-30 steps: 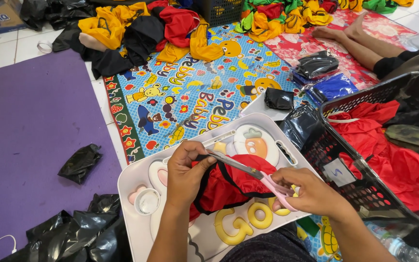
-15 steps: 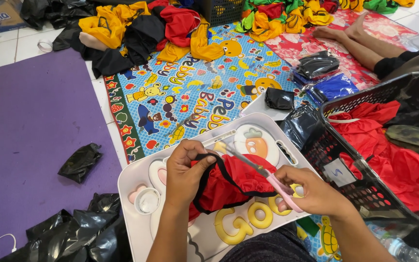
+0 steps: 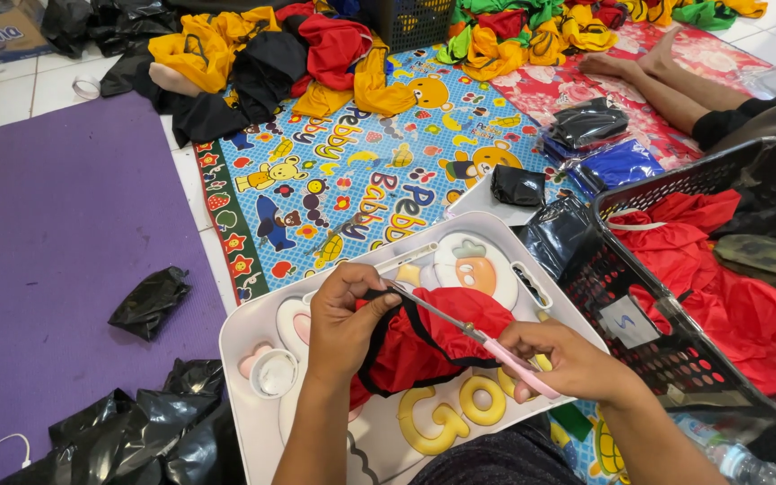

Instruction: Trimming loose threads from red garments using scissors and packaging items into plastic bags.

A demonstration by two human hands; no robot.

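Note:
A red cloth piece with black trim (image 3: 424,346) lies on a white plastic tray (image 3: 249,337) over my lap. My left hand (image 3: 343,314) pinches the black edge of the cloth near its top. My right hand (image 3: 572,359) is closed on pink-handled scissors (image 3: 473,332), whose metal blades point up-left and reach the trim right at my left fingertips. The cloth's lower part is hidden behind my left forearm.
A black basket (image 3: 639,287) with red cloth stands at the right. A purple mat (image 3: 56,242) and black plastic bags (image 3: 150,301) lie at the left. A colourful cartoon mat (image 3: 334,189) stretches ahead, piled with garments; another person's legs (image 3: 666,85) rest at the far right.
My right hand has shifted slightly and the scissors' tip has stayed at the black trim by my left fingers. The cloth has bunched a little differently.

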